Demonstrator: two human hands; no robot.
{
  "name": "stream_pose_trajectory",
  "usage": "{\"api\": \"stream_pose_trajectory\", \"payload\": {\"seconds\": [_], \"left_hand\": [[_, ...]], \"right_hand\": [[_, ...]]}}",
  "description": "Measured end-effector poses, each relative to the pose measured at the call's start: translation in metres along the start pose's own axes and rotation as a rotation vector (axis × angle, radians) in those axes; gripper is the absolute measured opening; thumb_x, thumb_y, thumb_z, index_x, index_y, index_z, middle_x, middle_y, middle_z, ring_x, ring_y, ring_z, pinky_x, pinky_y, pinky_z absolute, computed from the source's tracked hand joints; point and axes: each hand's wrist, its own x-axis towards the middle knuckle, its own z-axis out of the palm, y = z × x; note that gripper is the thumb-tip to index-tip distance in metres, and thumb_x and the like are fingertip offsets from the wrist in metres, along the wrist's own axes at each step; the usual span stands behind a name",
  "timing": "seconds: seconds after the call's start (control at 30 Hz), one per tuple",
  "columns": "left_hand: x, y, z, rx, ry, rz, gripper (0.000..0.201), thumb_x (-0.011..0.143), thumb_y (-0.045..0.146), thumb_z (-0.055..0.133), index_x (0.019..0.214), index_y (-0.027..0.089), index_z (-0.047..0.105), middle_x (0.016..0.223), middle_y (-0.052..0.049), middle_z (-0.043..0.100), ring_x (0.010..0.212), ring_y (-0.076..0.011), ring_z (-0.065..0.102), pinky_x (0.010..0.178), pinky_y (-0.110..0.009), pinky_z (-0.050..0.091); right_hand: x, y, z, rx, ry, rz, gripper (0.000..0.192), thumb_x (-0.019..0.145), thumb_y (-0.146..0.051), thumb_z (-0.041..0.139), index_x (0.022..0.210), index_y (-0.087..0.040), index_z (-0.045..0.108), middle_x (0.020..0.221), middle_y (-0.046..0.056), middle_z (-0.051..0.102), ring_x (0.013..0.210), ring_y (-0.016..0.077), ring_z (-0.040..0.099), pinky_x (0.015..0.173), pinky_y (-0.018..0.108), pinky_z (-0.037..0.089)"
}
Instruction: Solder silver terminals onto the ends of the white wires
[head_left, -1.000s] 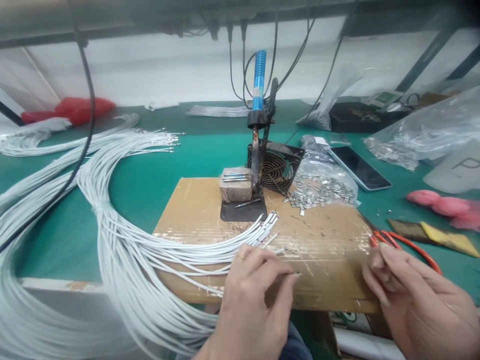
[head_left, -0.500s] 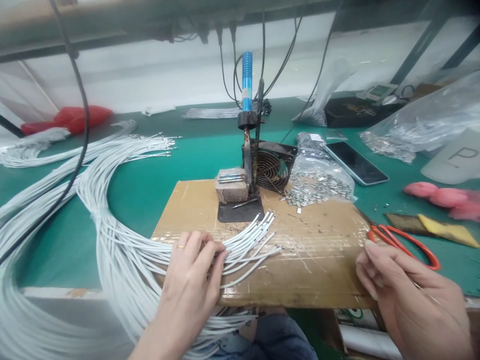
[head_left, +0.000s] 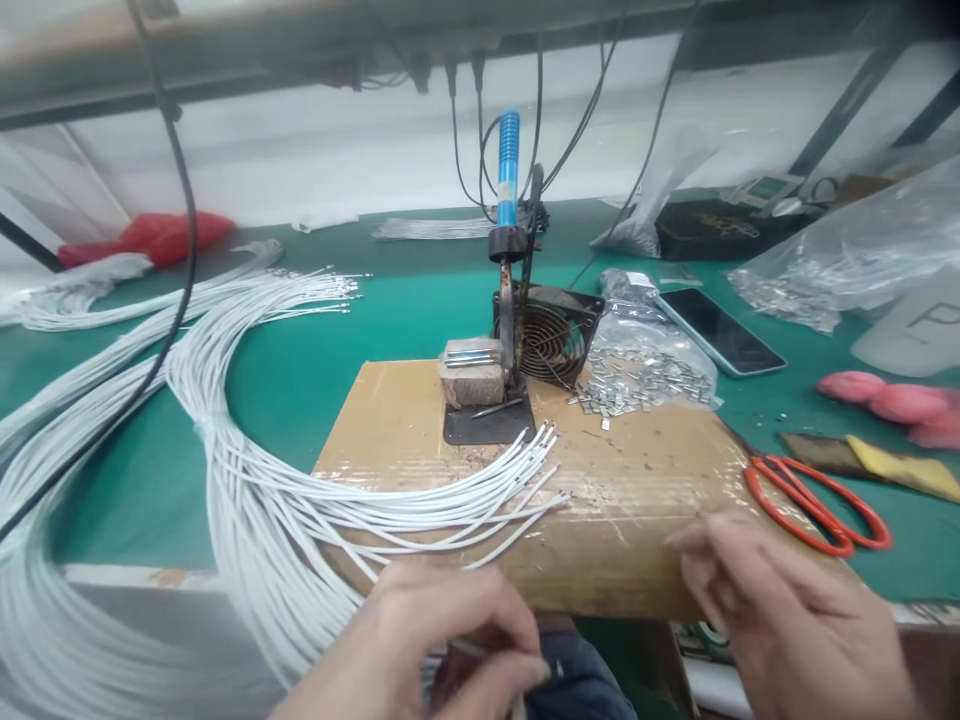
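Past your left grip (head_left: 442, 630), pinching one wire (head_left: 469, 648), the wire bunch (head_left: 300, 510) could slide if bumped; right grip (head_left: 795, 610), can't tell.

The cables (head_left: 262, 480) are white, the cardboard (head_left: 405, 420) brown, the tabletop (head_left: 300, 380) green, the scissor handles (head_left: 819, 511) orange-red.

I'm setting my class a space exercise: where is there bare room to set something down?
Green tabletop between the white cables and the block; cardboard between the metal pieces and scissors, though speckled. Crowded: around the fan and phone, and left under the white cables.
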Motion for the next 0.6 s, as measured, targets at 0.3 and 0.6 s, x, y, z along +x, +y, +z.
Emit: {"api": "stream_pose_trajectory", "payload": {"seconds": [0.3,0.6], "left_hand": [[0.016,-0.011,0.012,-0.512,0.088,-0.229,0.033,0.102,0.048,0.075,0.092,0.019,0.064,0.062,0.008,0.053,0.054,-0.0094,0.041,0.053,-0.021,0.031],[0.016,-0.005,0.012,-0.582,0.141,-0.229,0.045,0.097,0.059,0.08,0.088,0.018,0.063,0.062,0.008,0.053,0.057,-0.0097,0.043,0.057,-0.023,0.034]], "right_hand": [[-0.03,-0.024,0.056,-0.078,-0.304,0.023,0.013,0.093,-0.038,0.082,0.087,-0.031,0.091,0.081,0.003,0.081,0.068,0.0157,0.075,0.061,0.017,0.058],[-0.035,-0.031,0.076,-0.007,-0.243,0.11,0.013,0.09,-0.043,0.084,0.093,-0.035,0.095,0.075,0.002,0.079,0.061,0.0139,0.066,0.057,0.021,0.052]]}}
